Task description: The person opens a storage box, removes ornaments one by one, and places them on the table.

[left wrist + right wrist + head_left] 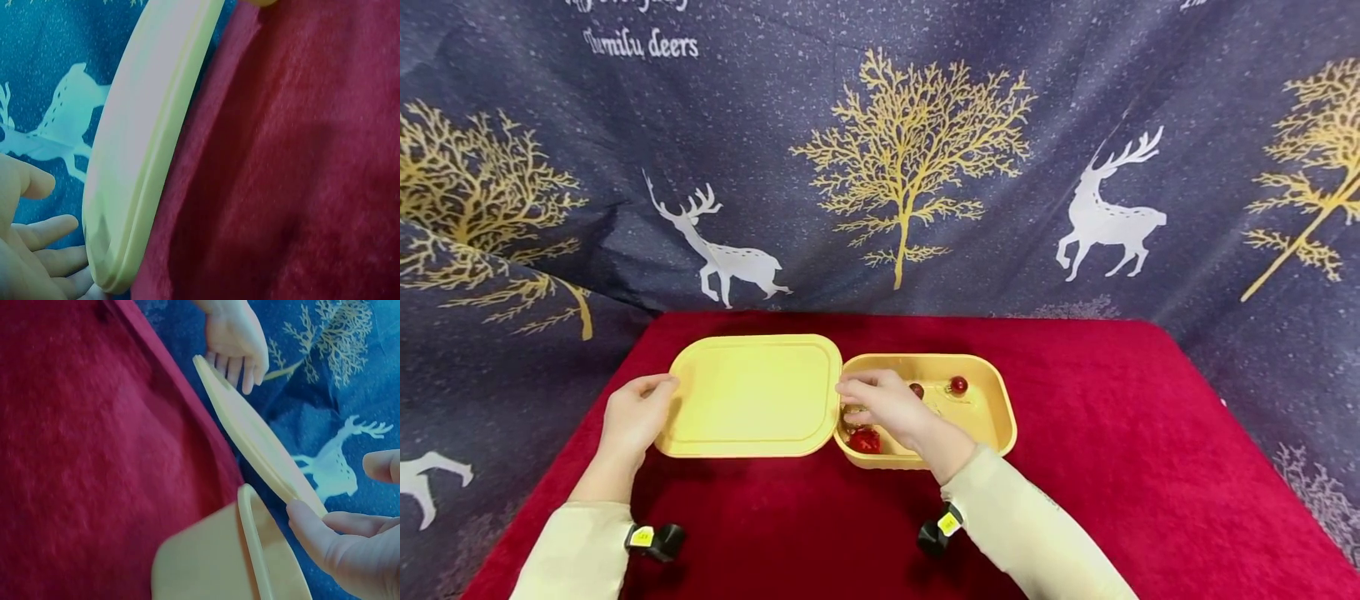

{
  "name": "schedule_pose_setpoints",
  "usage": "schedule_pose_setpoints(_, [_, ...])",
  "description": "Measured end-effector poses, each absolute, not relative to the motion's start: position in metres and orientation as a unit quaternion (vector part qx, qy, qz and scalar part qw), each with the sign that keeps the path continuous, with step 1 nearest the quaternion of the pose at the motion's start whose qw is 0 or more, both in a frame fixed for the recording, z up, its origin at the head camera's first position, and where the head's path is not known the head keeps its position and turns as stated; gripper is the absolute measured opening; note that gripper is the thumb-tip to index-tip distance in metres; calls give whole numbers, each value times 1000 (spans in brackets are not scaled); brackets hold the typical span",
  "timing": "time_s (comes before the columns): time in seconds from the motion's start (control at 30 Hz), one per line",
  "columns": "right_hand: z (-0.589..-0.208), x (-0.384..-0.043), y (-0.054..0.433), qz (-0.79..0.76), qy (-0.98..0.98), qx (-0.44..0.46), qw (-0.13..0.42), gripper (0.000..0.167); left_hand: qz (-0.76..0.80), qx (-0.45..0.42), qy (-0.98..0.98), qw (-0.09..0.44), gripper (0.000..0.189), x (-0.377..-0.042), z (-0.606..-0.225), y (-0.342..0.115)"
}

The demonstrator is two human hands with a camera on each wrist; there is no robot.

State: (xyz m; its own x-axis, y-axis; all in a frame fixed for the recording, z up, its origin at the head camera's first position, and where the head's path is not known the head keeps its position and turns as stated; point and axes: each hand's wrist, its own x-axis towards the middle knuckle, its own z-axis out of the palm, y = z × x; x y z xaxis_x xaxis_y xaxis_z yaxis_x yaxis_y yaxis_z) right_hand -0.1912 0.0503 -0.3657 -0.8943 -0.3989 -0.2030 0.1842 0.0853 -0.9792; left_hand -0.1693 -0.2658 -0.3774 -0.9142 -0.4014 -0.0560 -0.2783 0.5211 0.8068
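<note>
Red cloth [1112, 433] lies beneath the lid [752, 396], which is raised, its long axis running left to right, just left of the box [985, 421]. At the lid's right end, nearer the box, is the right hand [883, 404]; at its left end, the left hand [634, 415]. Both touch the lid with unclenched fingers, thumbs off it. Small red balls [957, 385] lie in the box

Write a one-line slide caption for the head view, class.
Left hand and right hand at opposite ends of a yellow lid, beside an open yellow box holding red ornaments on red cloth.
</note>
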Motion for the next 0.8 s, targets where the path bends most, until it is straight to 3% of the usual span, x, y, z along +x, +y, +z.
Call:
schedule_pose_setpoints(0.23, [-368, -186, 33, -686, 685, -66, 236, 55, -430, 204, -877, 67, 52, -172, -386, -278])
schedule_pose_setpoints(0.8, [-380, -171, -9, -618, 752, -74, 219, 61, -363, 208, -908, 29, 59, -177, -393, -292])
